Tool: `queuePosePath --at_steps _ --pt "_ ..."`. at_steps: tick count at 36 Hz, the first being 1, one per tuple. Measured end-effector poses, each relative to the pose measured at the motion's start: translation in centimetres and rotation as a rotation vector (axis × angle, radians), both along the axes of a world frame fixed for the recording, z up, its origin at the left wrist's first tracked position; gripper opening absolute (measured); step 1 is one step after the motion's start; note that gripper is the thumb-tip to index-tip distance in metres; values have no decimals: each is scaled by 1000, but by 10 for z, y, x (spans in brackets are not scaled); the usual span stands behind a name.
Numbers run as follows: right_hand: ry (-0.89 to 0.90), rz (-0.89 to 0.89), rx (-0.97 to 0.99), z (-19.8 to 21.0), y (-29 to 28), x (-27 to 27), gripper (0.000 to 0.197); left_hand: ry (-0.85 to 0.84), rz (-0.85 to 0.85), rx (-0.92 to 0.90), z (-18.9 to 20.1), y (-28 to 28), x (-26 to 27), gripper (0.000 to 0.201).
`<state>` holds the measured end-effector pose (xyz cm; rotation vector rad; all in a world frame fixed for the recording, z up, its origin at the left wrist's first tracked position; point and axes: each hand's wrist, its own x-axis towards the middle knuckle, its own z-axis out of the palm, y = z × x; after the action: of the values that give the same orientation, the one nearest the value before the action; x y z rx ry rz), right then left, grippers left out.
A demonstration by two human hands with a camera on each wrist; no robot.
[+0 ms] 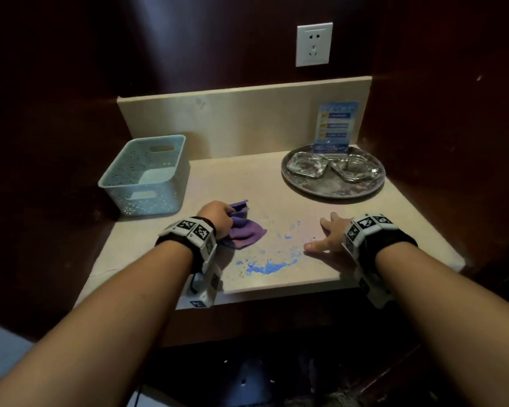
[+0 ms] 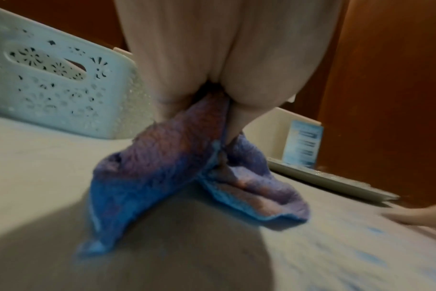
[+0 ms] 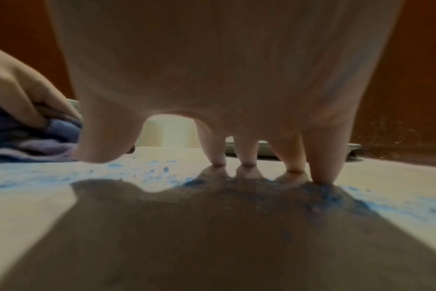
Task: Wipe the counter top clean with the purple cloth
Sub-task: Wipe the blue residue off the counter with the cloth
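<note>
Dark red-brown wood panelling walls in a dim alcove. A white wall socket sits above a beige stone backsplash. Pale floor shows at lower left.

One cloth, one basket, two ashtrays.

Crumpled purple terry cloth bunched in a heap on the beige stone worktop, just left of smeared blue powder near the front edge.
</note>
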<state>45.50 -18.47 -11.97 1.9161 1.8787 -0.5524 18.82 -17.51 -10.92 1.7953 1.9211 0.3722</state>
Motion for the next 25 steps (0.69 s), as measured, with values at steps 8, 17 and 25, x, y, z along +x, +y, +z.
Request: queuePosePath --at_steps 8,17,25 --pt "-10 -34 -43 5 -3 2 109 98 -226 -95 4 33 28 30" --pt "17 -55 -66 12 -6 -1 110 240 -499 -111 5 35 81 43" --pt "15 -39 -59 16 -9 -1 104 243 -691 -162 8 16 106 51"
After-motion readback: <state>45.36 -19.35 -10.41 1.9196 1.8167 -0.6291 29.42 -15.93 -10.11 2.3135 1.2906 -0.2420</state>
